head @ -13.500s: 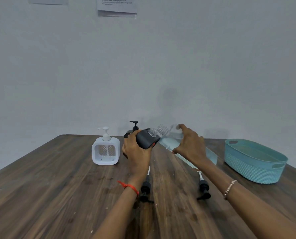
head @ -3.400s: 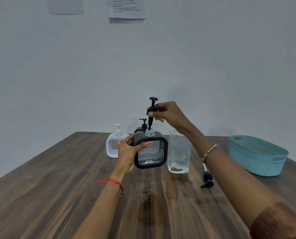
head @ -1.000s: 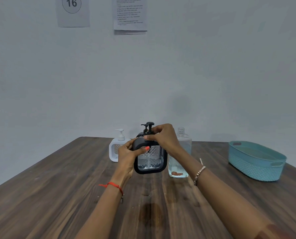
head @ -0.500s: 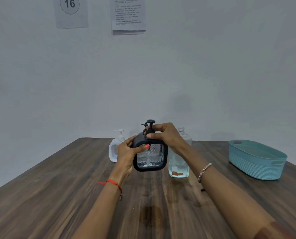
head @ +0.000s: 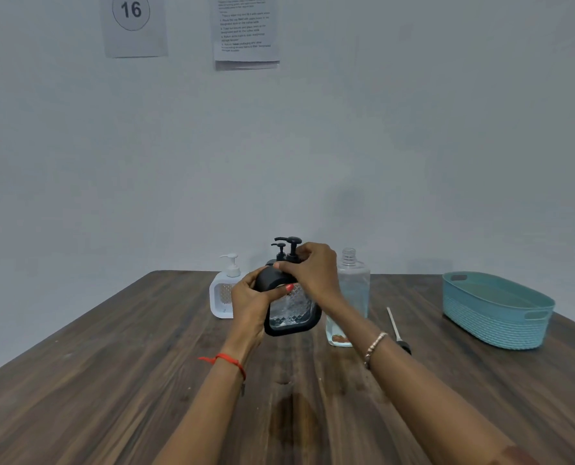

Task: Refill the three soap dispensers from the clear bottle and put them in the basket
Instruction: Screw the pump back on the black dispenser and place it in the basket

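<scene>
On the far wall we read a sheet [head: 134,25] marked "16" in a circle; the printed notice [head: 245,30] beside it is too small to read. Our left hand [head: 250,305] grasps the black dispenser [head: 292,312] by its left side, held upright just above the worktop [head: 111,380], its clear faceted window facing us. Our right hand [head: 312,271] is clenched round its pump [head: 292,248] on top (spout pointing left). The clear bottle [head: 351,297] stands uncapped to the right, partly filled. The white dispenser [head: 224,293] stands far left; the teal basket [head: 495,310] sits far right; a loose pump [head: 396,330] lies between.
</scene>
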`<action>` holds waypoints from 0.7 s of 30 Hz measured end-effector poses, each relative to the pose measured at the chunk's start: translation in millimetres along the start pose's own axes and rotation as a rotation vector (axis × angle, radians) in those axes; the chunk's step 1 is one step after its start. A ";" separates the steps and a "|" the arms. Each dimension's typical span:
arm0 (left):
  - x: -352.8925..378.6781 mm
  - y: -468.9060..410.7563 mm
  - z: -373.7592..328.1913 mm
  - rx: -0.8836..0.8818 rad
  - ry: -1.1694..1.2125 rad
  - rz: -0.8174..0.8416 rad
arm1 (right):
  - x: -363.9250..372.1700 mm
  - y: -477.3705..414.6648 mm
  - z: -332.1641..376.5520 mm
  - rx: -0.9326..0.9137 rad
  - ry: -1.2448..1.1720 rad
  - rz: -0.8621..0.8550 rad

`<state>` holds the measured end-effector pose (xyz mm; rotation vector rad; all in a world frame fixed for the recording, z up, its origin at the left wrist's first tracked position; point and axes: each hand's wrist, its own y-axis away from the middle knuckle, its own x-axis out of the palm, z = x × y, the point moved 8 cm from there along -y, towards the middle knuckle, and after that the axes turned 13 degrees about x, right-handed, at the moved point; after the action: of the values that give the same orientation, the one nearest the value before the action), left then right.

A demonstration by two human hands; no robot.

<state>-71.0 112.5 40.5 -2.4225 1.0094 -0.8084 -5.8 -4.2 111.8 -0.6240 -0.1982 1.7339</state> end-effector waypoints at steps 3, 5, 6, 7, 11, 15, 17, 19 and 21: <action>-1.2 -3.4 0.4 -0.041 0.062 0.032 | 2.5 -5.9 -3.3 0.062 -0.041 0.333; -1.5 -5.9 0.7 -0.071 0.071 0.059 | 4.5 -8.4 -4.9 0.075 -0.061 0.459; -1.7 -6.8 0.9 -0.081 0.073 0.071 | 6.0 -9.8 -4.5 0.070 -0.080 0.503; -1.1 -6.6 1.0 -0.091 0.087 0.083 | 7.8 -10.0 -4.3 0.071 -0.110 0.542; 1.4 -2.8 5.4 -0.133 0.175 0.114 | 7.6 -10.4 -2.7 0.048 -0.140 0.545; -0.1 -3.8 5.0 -0.122 0.154 0.104 | 5.7 -7.5 -6.3 0.037 -0.182 0.412; -1.3 -3.2 4.4 -0.107 0.130 0.078 | 6.5 -4.9 -6.9 0.045 -0.198 0.339; -2.1 -2.1 5.4 -0.101 0.124 0.057 | 8.3 -2.6 -7.0 0.045 -0.192 0.258; -2.8 -1.1 6.0 -0.091 0.114 0.044 | 9.6 0.9 -5.4 0.040 -0.181 0.182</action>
<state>-68.2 116.1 35.6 -2.4442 1.1615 -0.9128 -5.2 3.6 103.9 -0.4675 -0.2385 1.9665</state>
